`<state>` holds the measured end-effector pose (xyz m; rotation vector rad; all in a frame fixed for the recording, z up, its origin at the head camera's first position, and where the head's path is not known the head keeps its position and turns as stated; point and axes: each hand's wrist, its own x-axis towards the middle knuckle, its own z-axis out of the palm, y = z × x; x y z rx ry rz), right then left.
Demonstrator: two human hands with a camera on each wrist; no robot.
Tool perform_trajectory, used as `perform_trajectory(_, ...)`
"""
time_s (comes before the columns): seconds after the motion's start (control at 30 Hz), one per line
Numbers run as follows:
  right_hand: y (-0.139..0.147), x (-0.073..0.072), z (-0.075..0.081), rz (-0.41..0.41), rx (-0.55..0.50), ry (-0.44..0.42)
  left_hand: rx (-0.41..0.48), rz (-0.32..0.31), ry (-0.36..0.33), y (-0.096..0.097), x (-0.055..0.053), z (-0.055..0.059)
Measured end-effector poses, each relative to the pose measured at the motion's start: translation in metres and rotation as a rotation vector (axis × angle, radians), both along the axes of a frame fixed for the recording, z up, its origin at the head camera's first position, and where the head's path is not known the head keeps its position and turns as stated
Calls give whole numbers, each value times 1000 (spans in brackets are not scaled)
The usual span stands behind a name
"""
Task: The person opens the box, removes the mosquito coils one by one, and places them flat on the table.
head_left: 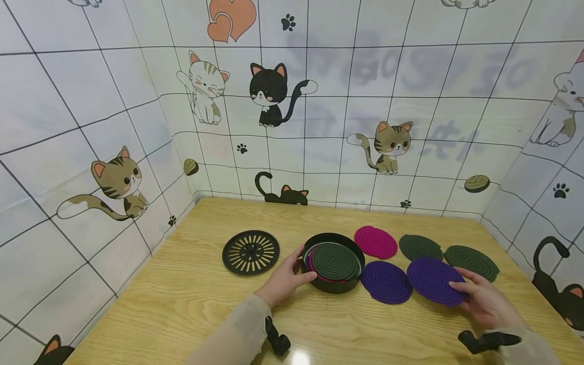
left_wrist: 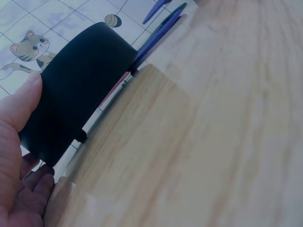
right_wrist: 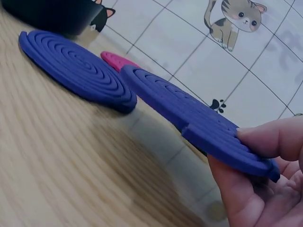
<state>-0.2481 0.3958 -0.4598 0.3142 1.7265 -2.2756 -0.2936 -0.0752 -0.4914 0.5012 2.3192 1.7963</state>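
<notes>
With thumb on top and fingers below, my right hand (head_left: 490, 301) pinches the edge of a purple spiral coaster (head_left: 433, 279). In the right wrist view this coaster (right_wrist: 189, 111) is lifted off the table and slightly tilted. At the table's middle, my left hand (head_left: 285, 276) grips the left side of a round black holder (head_left: 335, 288), its thumb against the outer wall in the left wrist view. Inside lies a stack of coasters with a dark green coaster (head_left: 336, 261) on top. Another purple coaster (head_left: 386, 282) lies flat just right of the holder.
A black slotted lid (head_left: 251, 268) with a knob lies left of the holder. Behind the purple coasters are a magenta coaster (head_left: 375, 242) and two dark green coasters, one (head_left: 420, 247) partly covered and one (head_left: 474, 261) farther right. A cat-printed wall covering surrounds the wooden table (head_left: 182, 304).
</notes>
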Motion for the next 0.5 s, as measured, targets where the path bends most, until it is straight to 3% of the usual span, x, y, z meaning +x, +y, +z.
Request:
perform_trajectory(0.23,10,0,-2,-6,44,-67,-11,4,-8,0,0,0)
perform_trajectory(0.5,14,0,-4,-9,101,-74,-1,1,-2,-1,1,1)
